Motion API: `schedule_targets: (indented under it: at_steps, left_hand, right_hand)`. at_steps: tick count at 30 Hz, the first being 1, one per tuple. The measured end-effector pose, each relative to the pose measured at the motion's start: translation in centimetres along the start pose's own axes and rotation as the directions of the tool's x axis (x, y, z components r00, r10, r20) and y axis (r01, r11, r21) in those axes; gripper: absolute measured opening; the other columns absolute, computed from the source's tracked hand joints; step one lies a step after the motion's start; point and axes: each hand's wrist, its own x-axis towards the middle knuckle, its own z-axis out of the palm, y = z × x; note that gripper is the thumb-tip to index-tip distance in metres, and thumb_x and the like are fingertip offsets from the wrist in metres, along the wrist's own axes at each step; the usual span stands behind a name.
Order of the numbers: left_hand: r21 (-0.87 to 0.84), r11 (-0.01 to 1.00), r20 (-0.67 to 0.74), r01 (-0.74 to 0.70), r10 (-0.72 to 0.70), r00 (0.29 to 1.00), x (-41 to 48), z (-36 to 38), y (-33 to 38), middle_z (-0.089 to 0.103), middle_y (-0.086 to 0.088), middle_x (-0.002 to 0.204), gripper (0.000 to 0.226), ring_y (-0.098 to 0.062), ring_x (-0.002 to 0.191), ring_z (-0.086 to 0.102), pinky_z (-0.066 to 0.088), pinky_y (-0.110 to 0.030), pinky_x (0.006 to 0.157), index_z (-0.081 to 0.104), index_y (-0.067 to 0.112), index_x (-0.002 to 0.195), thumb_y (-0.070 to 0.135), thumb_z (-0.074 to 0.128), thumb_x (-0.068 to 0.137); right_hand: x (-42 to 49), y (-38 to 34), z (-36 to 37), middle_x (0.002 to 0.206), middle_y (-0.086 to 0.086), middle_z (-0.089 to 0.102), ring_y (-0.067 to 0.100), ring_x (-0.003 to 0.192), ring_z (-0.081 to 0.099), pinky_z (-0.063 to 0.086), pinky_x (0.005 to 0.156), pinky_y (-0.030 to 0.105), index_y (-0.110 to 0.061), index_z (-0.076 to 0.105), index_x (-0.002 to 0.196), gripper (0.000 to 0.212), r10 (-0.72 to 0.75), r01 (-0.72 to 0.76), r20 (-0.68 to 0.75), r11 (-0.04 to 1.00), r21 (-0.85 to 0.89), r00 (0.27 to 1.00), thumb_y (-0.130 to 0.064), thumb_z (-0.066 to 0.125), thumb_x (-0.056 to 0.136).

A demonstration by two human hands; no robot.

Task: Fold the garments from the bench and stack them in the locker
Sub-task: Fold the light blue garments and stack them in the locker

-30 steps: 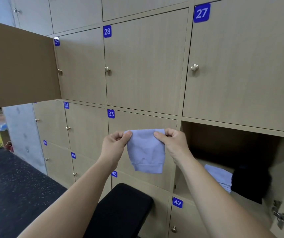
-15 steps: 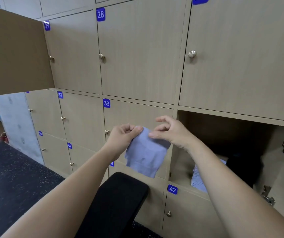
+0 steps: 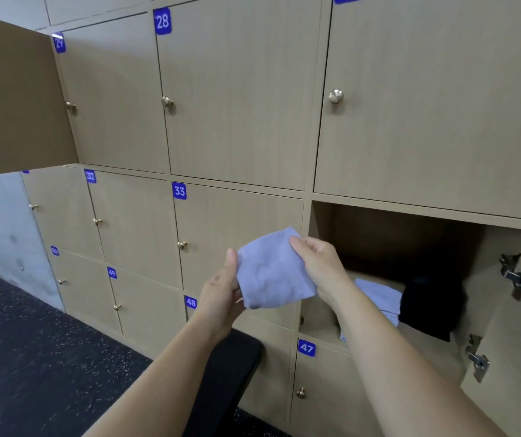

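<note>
Open locker compartment (image 3: 376,238), folded pale blue garment (image 3: 379,294) beside black garment (image 3: 429,305) on its floor, black padded bench (image 3: 227,380) on speckled floor (image 3: 32,357)

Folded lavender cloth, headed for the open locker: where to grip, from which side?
Probably the left edge, from the left: the left hand cups the lavender cloth there, the right hand pinches its top corner. It's a limp folded pad; thumb over, fingers under keeps layers together, free edge leading into the open locker.

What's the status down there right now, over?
Left hand and right hand both grip the folded pale-blue garment. Held just left of the open locker, not yet inside. Pale stack and black garment already in there; opening unblocked.
</note>
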Motion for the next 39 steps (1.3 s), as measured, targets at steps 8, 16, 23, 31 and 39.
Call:
schedule_targets:
  at_steps: [8,16,23,31,39]
  left_hand:
    - [0.106,0.992,-0.182,0.064,-0.044,0.982,2.1,4.5,-1.3,0.073,-0.002,0.107,0.045,-0.018,0.096,0.07,0.055,-0.03,0.075,0.066,0.02,0.115,0.056,0.056,0.091]
    - [0.592,0.806,-0.277,-0.008,0.212,0.937,4.0,7.9,-3.9,0.057,0.0,0.073,0.04,-0.018,0.069,0.054,0.036,-0.023,0.053,0.055,0.009,0.081,0.046,0.052,0.096]
    - [0.655,0.746,-0.209,0.121,0.026,0.977,6.4,11.0,-6.9,0.05,-0.003,0.067,0.058,-0.023,0.068,0.048,0.041,-0.032,0.061,0.047,0.009,0.069,0.061,0.043,0.094]
    - [0.391,0.877,-0.047,0.28,-0.284,0.958,10.1,13.5,-11.6,0.071,-0.022,0.103,0.015,-0.028,0.078,0.062,0.056,-0.041,0.074,0.064,0.001,0.092,0.015,0.066,0.091]
    - [0.576,0.812,0.002,0.096,-0.119,0.993,16.5,17.0,-15.1,0.071,-0.004,0.076,0.028,-0.011,0.057,0.056,0.044,-0.02,0.053,0.069,0.004,0.082,0.031,0.075,0.084]
  right_hand:
    - [-0.3,2.4,-1.9,0.086,0.021,0.068,0.021,0.077,0.06,0.051,0.075,0.035,0.002,0.063,0.092,0.034,0.185,-0.177,-0.145,0.982,0.065,0.972,-0.031,0.057,0.096]
    - [-1.6,6.2,-4.5,0.064,-0.003,0.044,0.024,0.071,0.047,0.032,0.058,0.033,-0.017,0.036,0.065,0.044,-0.026,-0.193,-0.384,0.833,-0.519,0.923,-0.047,0.053,0.092]
    - [-1.2,9.6,-8.6,0.063,-0.002,0.044,0.029,0.073,0.049,0.032,0.063,0.032,-0.016,0.032,0.064,0.043,-0.054,-0.272,-0.521,0.804,-0.528,0.852,-0.039,0.049,0.096]
    - [0.8,12.7,-14.8,0.055,-0.003,0.037,0.015,0.054,0.038,0.026,0.05,0.027,-0.015,0.036,0.057,0.043,0.242,-0.363,-0.419,0.901,-0.237,0.875,-0.025,0.063,0.088]
    - [4.3,15.9,-19.9,0.085,0.022,0.07,0.039,0.083,0.068,0.056,0.074,0.052,0.005,0.067,0.08,0.028,0.3,-0.466,-0.505,0.851,-0.241,0.809,-0.02,0.075,0.071]
